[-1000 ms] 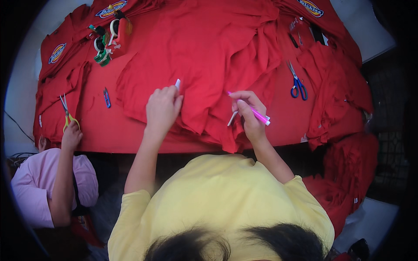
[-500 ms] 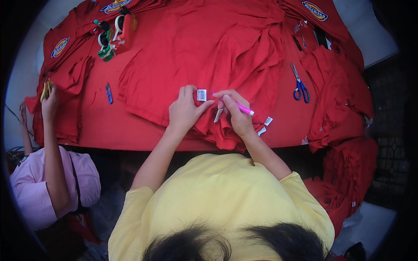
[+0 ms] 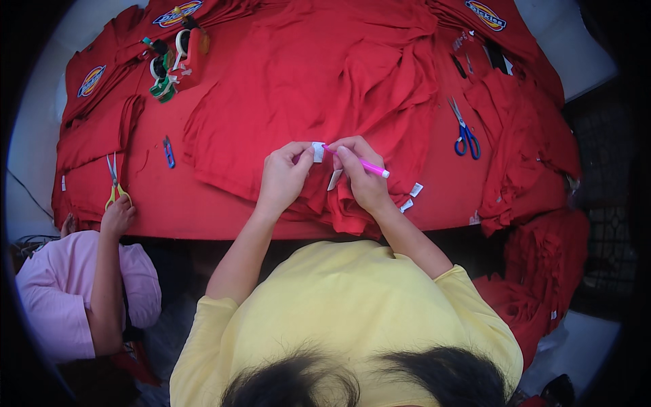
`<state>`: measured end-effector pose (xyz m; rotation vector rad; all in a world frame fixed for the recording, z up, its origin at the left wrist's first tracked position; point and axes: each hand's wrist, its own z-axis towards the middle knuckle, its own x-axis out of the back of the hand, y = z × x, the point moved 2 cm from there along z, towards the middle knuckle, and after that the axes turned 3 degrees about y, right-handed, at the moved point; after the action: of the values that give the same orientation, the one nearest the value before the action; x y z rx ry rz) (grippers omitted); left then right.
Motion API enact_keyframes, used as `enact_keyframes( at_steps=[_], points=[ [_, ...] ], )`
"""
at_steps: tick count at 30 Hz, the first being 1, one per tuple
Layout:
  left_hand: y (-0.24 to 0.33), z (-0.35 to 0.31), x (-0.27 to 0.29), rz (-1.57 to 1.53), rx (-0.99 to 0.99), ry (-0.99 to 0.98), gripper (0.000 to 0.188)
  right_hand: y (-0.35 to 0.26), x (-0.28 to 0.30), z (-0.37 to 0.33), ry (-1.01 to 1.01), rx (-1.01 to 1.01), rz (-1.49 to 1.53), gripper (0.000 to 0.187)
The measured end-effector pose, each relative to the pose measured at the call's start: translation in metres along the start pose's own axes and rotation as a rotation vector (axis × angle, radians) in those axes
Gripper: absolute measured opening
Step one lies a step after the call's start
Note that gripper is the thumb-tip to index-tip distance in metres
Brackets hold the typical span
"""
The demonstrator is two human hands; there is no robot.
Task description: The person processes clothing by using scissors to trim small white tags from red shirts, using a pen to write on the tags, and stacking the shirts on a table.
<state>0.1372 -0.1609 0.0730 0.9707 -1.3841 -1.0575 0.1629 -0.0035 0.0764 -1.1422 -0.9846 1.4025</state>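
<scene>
Since half a second ago, the left hand point(image 3: 285, 173) has closed its thumb and fingers on the edge of a small white label point(image 3: 318, 153), and the dark barcode that showed on it then cannot be made out now. Likewise, at the near left, a co-worker point(image 3: 57, 292) has brought a pair of yellow-handled scissors point(image 3: 116, 195) back toward the near edge of the red tabletop point(image 3: 444, 207). Pinched this way, the label stands between the two hands, above the near part of a spread red garment point(image 3: 271, 115). On its right side, the right hand point(image 3: 363, 178) grips a pink pen point(image 3: 371, 167) like a writing tool, its tip at the label — whether it actually touches is too small to tell. Just below those fingers hangs a tilted white tag point(image 3: 335, 180); I cannot tell whether the hand holds it as well. Two more white labels point(image 3: 416, 190) lie to the right of that hand. Farther right rest blue-handled scissors point(image 3: 466, 140), beside a heap of red garments point(image 3: 515, 149). Well to the left lie small blue snips point(image 3: 169, 153), and beyond them, at the far left, stand red and green tape dispensers point(image 3: 194, 60).
</scene>
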Motion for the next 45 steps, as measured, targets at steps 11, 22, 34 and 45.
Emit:
enact_keyframes(
  at_steps=[11, 22, 34, 45],
  points=[
    [-0.008, 0.002, 0.002, -0.044, 0.079, -0.032, 0.023, 0.006, 0.019, -0.007, 0.141, 0.073, 0.229, 0.023],
    [-0.032, 0.013, 0.042, 0.531, -0.110, -0.122, 0.032, 0.002, 0.047, -0.017, 0.218, 0.063, 0.411, 0.044],
    [0.019, -0.025, -0.027, 0.129, -0.071, -0.454, 0.046, 0.008, 0.023, -0.029, 0.255, 0.020, 0.249, 0.025],
    [0.046, 0.039, 0.049, 0.218, -0.169, -0.300, 0.025, -0.035, 0.040, -0.062, 0.515, 0.109, -0.213, 0.034]
  ],
)
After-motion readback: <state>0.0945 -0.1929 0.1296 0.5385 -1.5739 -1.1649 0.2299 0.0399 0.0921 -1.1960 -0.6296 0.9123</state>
